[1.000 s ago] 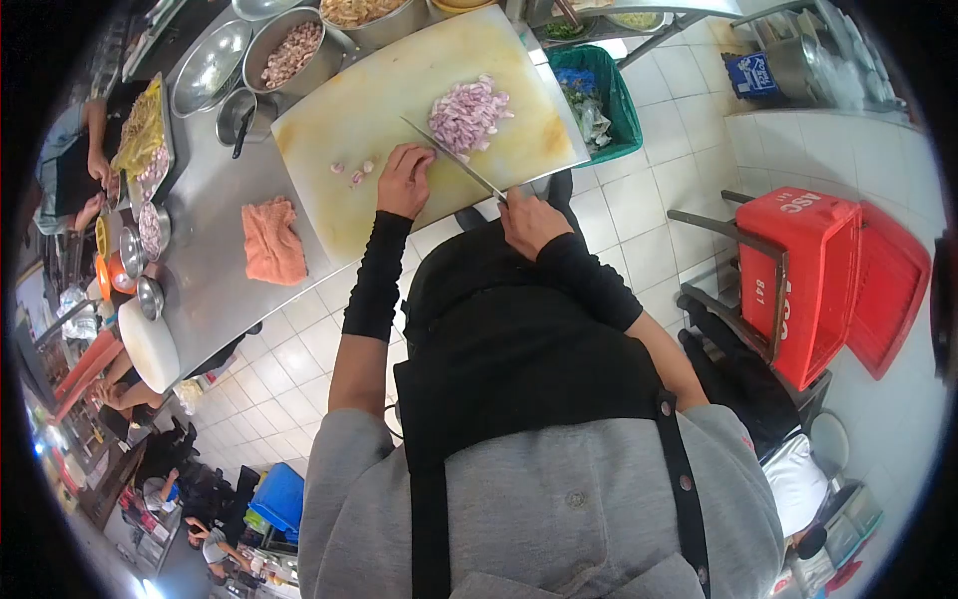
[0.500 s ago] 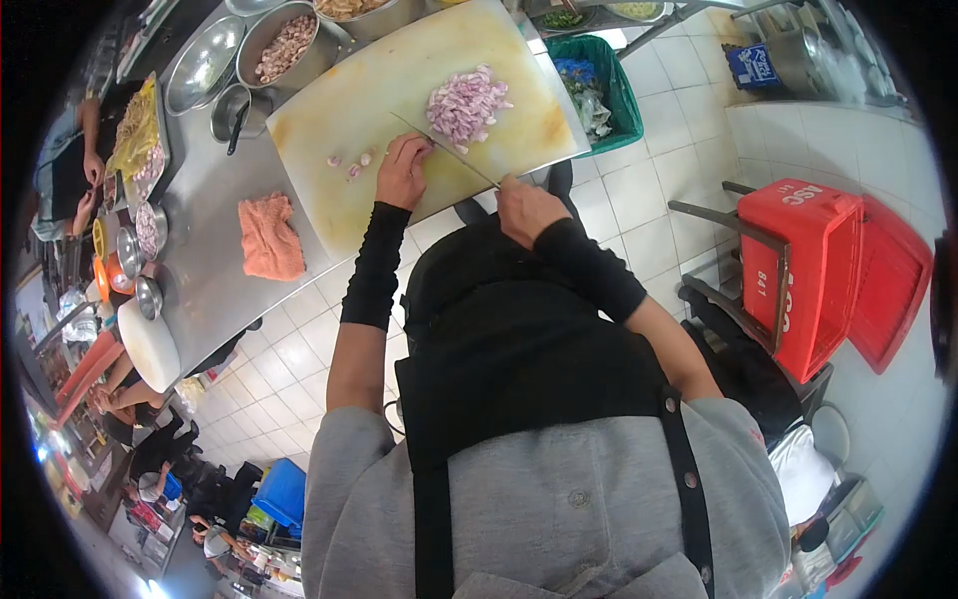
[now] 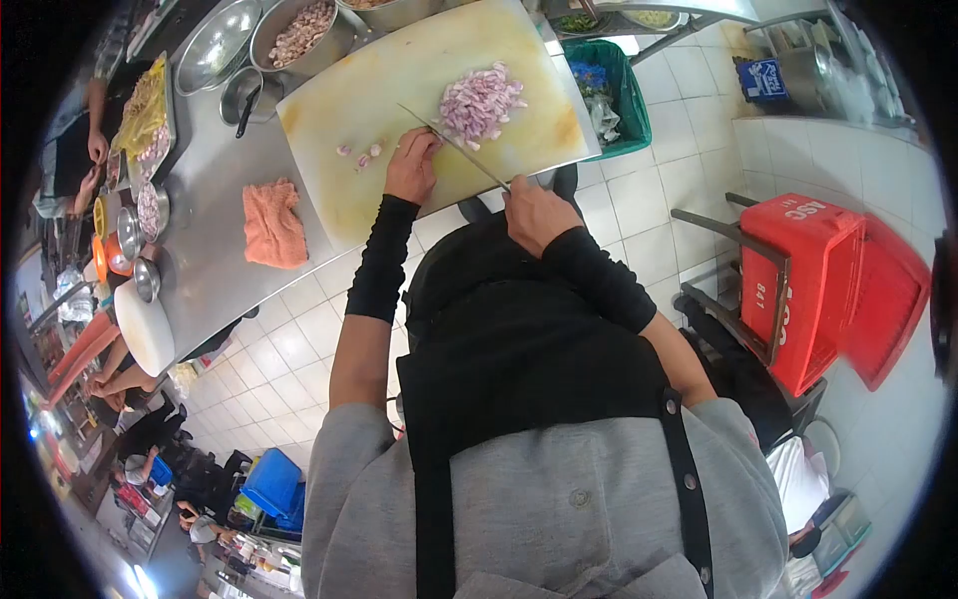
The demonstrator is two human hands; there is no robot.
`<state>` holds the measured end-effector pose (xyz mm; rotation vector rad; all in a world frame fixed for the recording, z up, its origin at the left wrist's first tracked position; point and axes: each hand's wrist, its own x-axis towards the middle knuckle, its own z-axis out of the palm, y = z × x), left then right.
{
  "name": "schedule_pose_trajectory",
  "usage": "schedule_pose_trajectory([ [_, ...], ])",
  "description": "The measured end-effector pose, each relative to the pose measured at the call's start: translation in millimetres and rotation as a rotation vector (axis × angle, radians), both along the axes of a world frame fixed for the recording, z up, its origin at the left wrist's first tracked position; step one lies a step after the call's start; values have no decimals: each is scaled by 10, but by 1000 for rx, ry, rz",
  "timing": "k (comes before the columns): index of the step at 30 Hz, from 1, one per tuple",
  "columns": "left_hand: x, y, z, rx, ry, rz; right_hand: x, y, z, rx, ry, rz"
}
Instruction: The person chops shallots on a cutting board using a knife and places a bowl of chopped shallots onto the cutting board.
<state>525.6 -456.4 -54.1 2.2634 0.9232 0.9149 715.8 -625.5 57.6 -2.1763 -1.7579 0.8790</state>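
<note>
My right hand (image 3: 541, 216) is wrapped round the handle of a knife (image 3: 454, 146), whose thin blade slants up and left over the cutting board (image 3: 344, 105). Close beside the blade, my left hand (image 3: 410, 170) has its fingers bent and pressed together on a shallot, mostly hidden under the fingertips. Just beyond the blade lies a heap of chopped shallots (image 3: 481, 103), pink and white. A few small shallot pieces (image 3: 363, 158) sit on the board to the left of my left hand.
An orange cloth (image 3: 273, 224) lies on the steel table (image 3: 215, 180). Metal bowls and a pot (image 3: 299, 40) of chopped food stand beyond the board. A green-lined bin (image 3: 627, 110) is at right, near a red crate (image 3: 788, 290). Another person's hands (image 3: 95, 160) show at far left.
The whole view has shifted slightly, with the board appearing a little further right. Both hands keep about the same places on the board and knife; the blade stays beside my left fingers.
</note>
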Motion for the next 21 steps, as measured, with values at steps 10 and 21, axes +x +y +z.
schedule_pose_trajectory([
  [10,-119,19,-166,9,71,-24,-87,46,-278,-204,57,-38],
  [21,149,-81,100,-4,125,-84,99,-114,-520,40,161,-99],
])
